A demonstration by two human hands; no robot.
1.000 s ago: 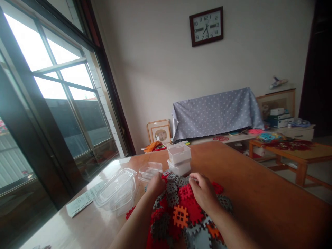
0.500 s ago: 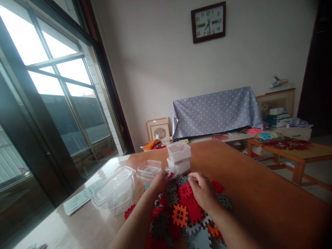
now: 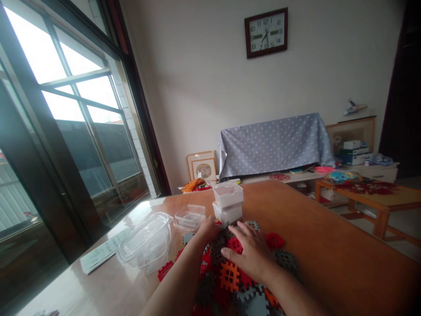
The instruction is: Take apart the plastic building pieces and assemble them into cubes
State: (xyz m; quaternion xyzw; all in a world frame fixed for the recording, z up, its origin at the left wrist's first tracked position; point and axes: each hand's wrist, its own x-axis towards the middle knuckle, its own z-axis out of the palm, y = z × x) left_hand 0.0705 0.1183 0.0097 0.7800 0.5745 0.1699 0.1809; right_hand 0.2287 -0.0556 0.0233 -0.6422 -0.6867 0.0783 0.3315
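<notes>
A heap of notched, interlocking plastic building pieces lies on the table in red, grey and orange. An orange piece with a window-like grid (image 3: 229,276) shows clearly in the middle, with a pale grey piece (image 3: 258,305) nearer to me. At the far side of the heap is my left hand (image 3: 208,229), its fingers curled together beside dark grey and red pieces; what they grip is hidden. My right hand (image 3: 251,251) hovers palm down over the pile, thumb and fingers spread, a red piece (image 3: 234,245) visible between them.
Two stacked white tubs (image 3: 228,202) stand just beyond the heap. To the left are clear plastic containers (image 3: 144,241), a smaller clear container (image 3: 190,217) and a written sheet (image 3: 103,252). A low wooden table (image 3: 378,199) stands off to the right.
My right hand has opened from a closed shape and moved slightly left over the pieces. My left hand stays at the far side of the heap. The view has shifted slightly.
</notes>
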